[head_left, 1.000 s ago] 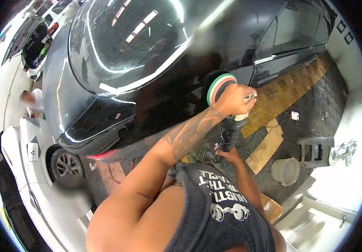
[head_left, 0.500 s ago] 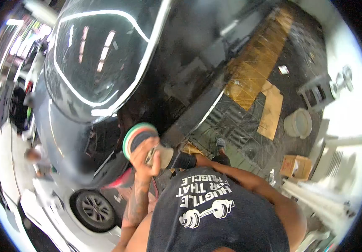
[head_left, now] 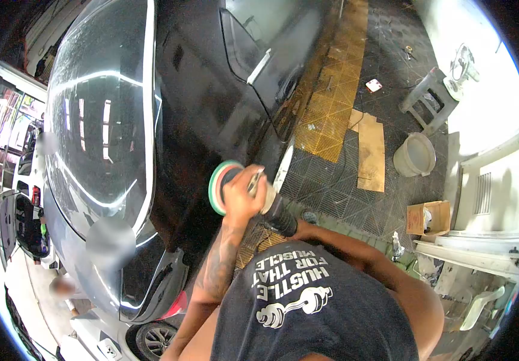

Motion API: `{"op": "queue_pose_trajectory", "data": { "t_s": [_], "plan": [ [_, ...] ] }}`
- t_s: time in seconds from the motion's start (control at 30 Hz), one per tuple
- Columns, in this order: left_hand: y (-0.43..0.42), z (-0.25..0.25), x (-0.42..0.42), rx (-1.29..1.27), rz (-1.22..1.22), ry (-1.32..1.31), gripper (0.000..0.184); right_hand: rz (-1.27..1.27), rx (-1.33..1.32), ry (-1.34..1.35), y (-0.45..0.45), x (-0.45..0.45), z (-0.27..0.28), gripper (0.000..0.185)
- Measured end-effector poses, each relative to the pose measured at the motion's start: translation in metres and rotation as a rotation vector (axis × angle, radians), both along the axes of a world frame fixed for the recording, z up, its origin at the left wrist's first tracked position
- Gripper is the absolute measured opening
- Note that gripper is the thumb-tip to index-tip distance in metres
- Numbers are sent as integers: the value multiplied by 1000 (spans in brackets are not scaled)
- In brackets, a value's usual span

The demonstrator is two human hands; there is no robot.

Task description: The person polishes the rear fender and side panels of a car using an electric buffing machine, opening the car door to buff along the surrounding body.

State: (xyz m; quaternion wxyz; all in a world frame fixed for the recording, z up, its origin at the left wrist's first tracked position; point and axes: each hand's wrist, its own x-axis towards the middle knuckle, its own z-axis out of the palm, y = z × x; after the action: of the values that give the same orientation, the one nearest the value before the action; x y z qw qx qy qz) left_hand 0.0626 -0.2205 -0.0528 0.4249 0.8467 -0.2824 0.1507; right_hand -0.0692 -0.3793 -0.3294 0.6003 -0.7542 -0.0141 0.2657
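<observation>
At my eleven o'clock my left hand (head_left: 244, 194) is wrapped round the front of the polisher (head_left: 279, 217), probably weighty, rigid and best held at both ends; towards twelve, my right hand's (head_left: 305, 231) grip is too hidden to tell.

White strip reflections (head_left: 107, 129) glared across the rear window (head_left: 100, 165), while the black side panel (head_left: 193, 120) was dim. The wall (head_left: 495, 111) washed out. Fisheye distortion bowed the edges into black corners; a smeared patch (head_left: 110, 245) seemingly covered bodywork.
</observation>
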Motion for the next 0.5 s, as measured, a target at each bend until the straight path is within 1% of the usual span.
{"op": "queue_pose_trajectory", "data": {
  "t_s": [0.03, 0.07, 0.1, 0.13, 0.17, 0.23, 0.27, 0.33, 0.37, 0.4, 0.47, 0.5],
  "plan": [
    [-19, -4, 18, -1, -23, 15, 20, 4, 3, 2, -9, 7, -24, 103],
    [-37, -8, 37, -7, -48, 8, 20, -28, -66, 21, -18, 16, -48, 106],
    [-54, -11, 54, -14, -72, 1, 20, -58, -135, 38, -23, 23, -60, 108],
    [-69, -13, 69, 0, -82, 7, 19, -130, 44, 115, -39, 31, 11, 101],
    [-82, -14, 84, 14, -94, 12, 19, -126, 48, 112, -45, 42, 2, 101],
    [-102, -11, 106, 13, -91, 3, 19, -34, 152, 66, -63, 62, -11, 77],
    [-107, -8, 115, -8, -90, -21, 19, -26, 149, 64, -70, 70, -15, 77],
    [-115, 5, 129, -32, -76, -49, 19, -31, 209, 25, -83, 88, -3, 62],
    [-116, 12, 136, -13, -61, -41, 20, -23, 222, 15, -88, 96, 3, 58],
    [-117, 22, 141, 5, -43, -33, 20, -14, 235, 6, -93, 105, 14, 55],
    [-120, 37, 152, 2, -19, -19, 20, -14, 270, 57, -95, 122, 69, 51],
    [-119, 44, 156, 2, -12, -2, 21, 8, 266, 55, -95, 126, 80, 51]
  ]
}}
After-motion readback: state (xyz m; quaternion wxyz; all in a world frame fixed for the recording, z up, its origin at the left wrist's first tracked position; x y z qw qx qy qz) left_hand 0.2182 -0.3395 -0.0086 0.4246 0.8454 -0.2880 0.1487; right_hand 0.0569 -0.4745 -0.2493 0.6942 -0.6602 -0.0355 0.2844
